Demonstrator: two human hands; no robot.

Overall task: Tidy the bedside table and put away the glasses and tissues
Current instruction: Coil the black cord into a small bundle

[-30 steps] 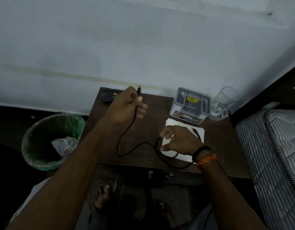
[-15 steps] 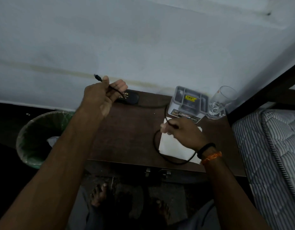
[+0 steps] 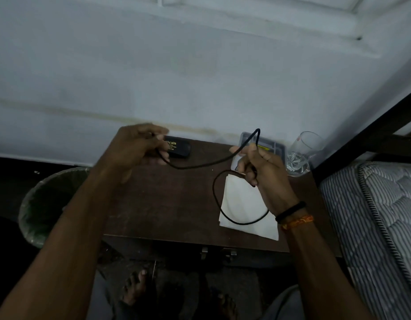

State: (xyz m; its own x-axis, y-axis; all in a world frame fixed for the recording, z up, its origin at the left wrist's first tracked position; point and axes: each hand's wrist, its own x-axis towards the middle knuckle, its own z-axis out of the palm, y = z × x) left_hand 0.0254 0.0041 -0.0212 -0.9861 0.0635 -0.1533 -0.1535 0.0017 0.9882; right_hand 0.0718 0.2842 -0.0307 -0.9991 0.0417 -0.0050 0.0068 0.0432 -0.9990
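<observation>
Cable (image 3: pixel 200 166) runs between my two hands above the tabletop (image 3: pixel 167 204), one end pinched in my left hand (image 3: pixel 137 148), the slack looped through my right hand (image 3: pixel 260 172), whose grip is closed on it; a loop hangs down over the tissue (image 3: pixel 243 209). Its free stretch lies left to right, sagging in the middle. The glasses case (image 3: pixel 176 148) sits at the back just beyond my left hand, so that hand is nearer to it. The tissue lies flat below my right wrist. I judge coiling comes next.
</observation>
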